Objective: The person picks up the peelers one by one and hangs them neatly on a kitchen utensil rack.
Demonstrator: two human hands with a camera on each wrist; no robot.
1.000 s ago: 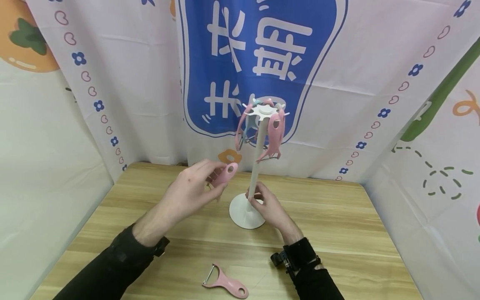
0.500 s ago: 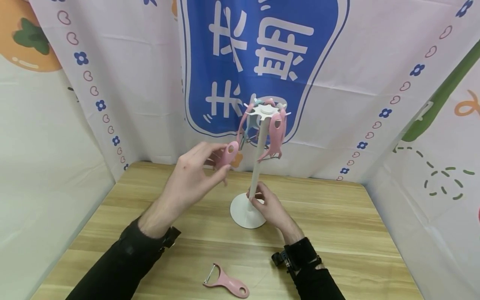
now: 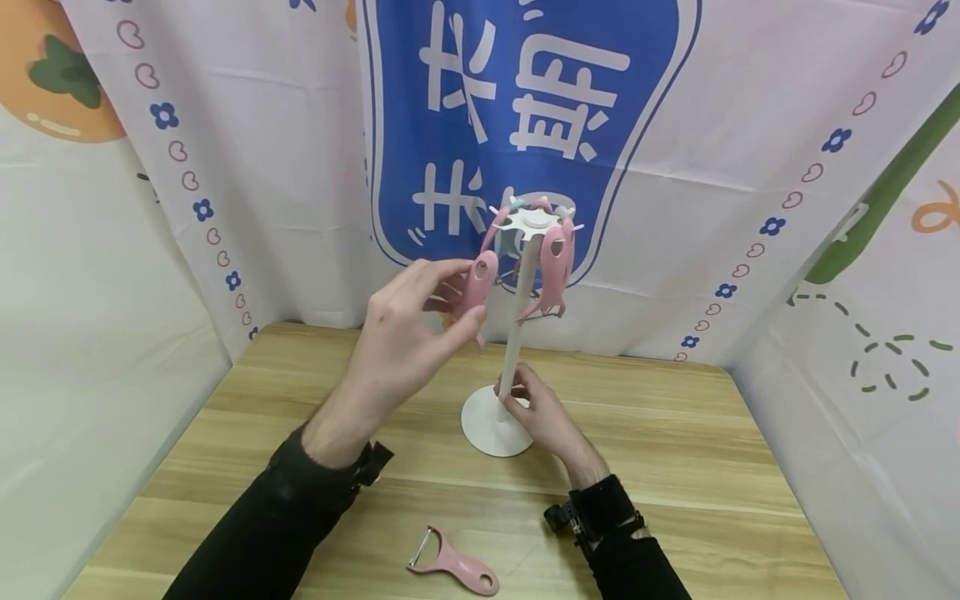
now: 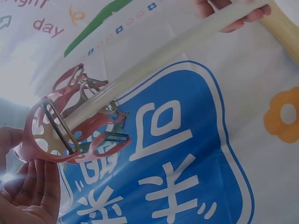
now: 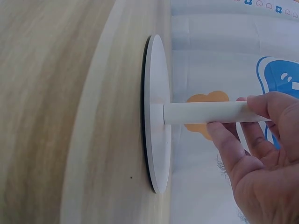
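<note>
A pink peeler (image 3: 478, 282) is pinched between the thumb and fingers of my left hand (image 3: 408, 329), its holed handle end pointing up near the top of the white rack (image 3: 512, 342). In the left wrist view the peeler's metal blade (image 4: 60, 126) faces the camera, in front of other peelers. My right hand (image 3: 546, 417) grips the rack's post low down, just above its round base (image 5: 160, 154). Several pink and blue peelers hang from the rack's hooks, one pink peeler (image 3: 556, 267) at the right side.
Another pink peeler (image 3: 459, 568) lies on the wooden table (image 3: 675, 467) near the front edge. A printed cloth (image 3: 300, 167) hangs behind the table, and white cloth walls stand at both sides.
My left hand has risen and moved right with the pink peeler, closer to the top of the rack. My right hand keeps its hold on the post.
</note>
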